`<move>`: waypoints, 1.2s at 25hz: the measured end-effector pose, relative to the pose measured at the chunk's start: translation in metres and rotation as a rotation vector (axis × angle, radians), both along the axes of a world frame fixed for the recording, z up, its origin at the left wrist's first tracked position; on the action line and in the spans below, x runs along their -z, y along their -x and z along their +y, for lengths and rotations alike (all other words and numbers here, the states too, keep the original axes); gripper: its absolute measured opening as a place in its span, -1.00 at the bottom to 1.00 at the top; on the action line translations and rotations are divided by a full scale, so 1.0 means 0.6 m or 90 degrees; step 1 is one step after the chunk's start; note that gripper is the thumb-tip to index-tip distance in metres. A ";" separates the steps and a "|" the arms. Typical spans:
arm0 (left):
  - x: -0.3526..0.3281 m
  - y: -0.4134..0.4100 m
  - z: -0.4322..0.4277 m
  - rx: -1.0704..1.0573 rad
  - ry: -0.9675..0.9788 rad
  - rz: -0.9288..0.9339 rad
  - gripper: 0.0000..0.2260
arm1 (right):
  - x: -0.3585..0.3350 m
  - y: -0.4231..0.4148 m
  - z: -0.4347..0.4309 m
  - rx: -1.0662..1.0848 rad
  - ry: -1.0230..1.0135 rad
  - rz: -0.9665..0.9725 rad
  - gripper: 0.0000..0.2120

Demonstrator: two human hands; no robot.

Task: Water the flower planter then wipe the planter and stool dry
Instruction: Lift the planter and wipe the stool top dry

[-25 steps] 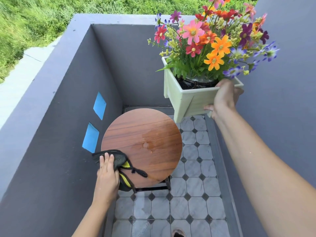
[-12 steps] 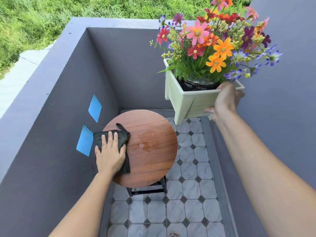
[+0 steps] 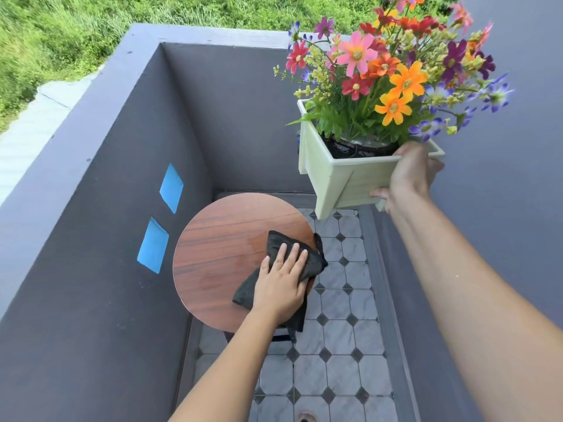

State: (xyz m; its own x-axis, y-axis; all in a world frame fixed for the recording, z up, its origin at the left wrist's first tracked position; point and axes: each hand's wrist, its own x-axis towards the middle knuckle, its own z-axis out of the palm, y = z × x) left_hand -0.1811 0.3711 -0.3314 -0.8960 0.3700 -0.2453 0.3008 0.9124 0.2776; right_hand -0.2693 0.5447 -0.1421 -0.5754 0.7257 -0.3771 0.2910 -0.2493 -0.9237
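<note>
A round wooden stool [image 3: 219, 257] stands on the tiled balcony floor, its top showing a faint wet patch near the middle. My left hand [image 3: 281, 284] presses flat, fingers straight, on a black cloth [image 3: 286, 254] at the right side of the stool top. Up at the right, my right hand [image 3: 408, 178] grips the near corner of a pale green square planter [image 3: 335, 178] full of colourful flowers [image 3: 393, 71], holding it in the air above the floor, tilted slightly.
Dark grey walls [image 3: 91, 239] close in on the left, back and right of a narrow strip of grey and black tiles [image 3: 338, 345]. Two blue tape patches [image 3: 154, 245] are on the left wall. Grass lies beyond the parapet.
My left hand has swept the cloth across the stool top from its left side to its right side. The planter stays held up in my right hand.
</note>
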 end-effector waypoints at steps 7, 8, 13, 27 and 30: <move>0.030 -0.109 -0.101 0.091 0.005 0.063 -0.50 | -0.003 0.002 -0.005 -0.008 0.002 -0.007 -0.75; 0.034 -0.120 -0.123 0.073 -0.006 0.083 -0.51 | -0.002 0.002 -0.005 -0.009 0.001 -0.007 -0.75; 0.031 -0.104 -0.205 -0.113 -0.034 0.103 -0.50 | 0.003 0.000 0.004 -0.005 -0.003 -0.017 -0.75; 0.005 0.222 -0.137 -0.350 -0.023 0.057 -0.52 | 0.030 0.002 0.061 0.024 -0.015 -0.013 -0.76; 0.007 0.250 -0.076 -0.249 -0.010 0.066 -0.53 | 0.036 0.004 0.068 0.028 -0.026 -0.016 -0.77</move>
State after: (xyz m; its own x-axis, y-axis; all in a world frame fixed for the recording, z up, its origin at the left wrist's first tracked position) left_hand -0.3309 0.3252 -0.3357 -0.9896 0.0000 -0.1438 -0.0406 0.9593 0.2795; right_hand -0.2717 0.5854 -0.1634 -0.5330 0.7656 -0.3602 0.3039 -0.2241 -0.9260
